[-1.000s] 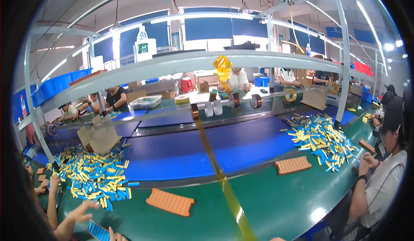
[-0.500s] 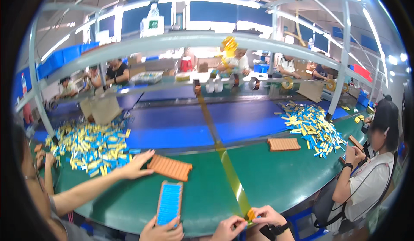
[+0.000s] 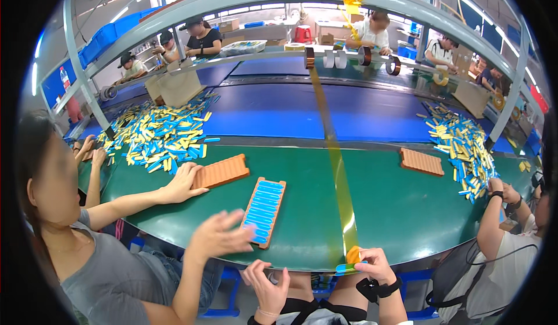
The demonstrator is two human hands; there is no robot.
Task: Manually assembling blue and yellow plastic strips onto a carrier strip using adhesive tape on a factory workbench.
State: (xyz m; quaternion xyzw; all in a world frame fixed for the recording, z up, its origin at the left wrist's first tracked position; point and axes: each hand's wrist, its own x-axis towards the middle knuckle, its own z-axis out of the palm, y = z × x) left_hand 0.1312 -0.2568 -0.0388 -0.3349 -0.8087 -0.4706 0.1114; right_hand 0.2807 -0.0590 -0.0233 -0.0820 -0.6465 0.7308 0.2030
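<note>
My right hand (image 3: 376, 267), with a black band at the wrist, is closed on a small orange piece (image 3: 353, 254) at the lower end of a yellow see-through tape (image 3: 342, 197). A blue and yellow-green strip (image 3: 351, 268) lies by its fingertips at the tape's end, near the table's front edge. To the left, my left hand (image 3: 267, 287) is raised with thumb and fingers apart, holding nothing. The tape runs down across the green table (image 3: 302, 209) from a brown roll (image 3: 310, 58) on a bar.
A co-worker's blurred hand (image 3: 224, 235) hovers beside an orange ridged tray (image 3: 264, 213) filled with blue strips; their other hand (image 3: 183, 184) touches another orange tray (image 3: 222, 172). A third tray (image 3: 421, 162) lies right. Heaps of strips (image 3: 165, 133) (image 3: 462, 151) flank the table.
My left hand has moved left, away from the tape's end and my right hand. The co-worker has let go of the tray of blue strips, which now lies on the table. The view has shifted downward.
</note>
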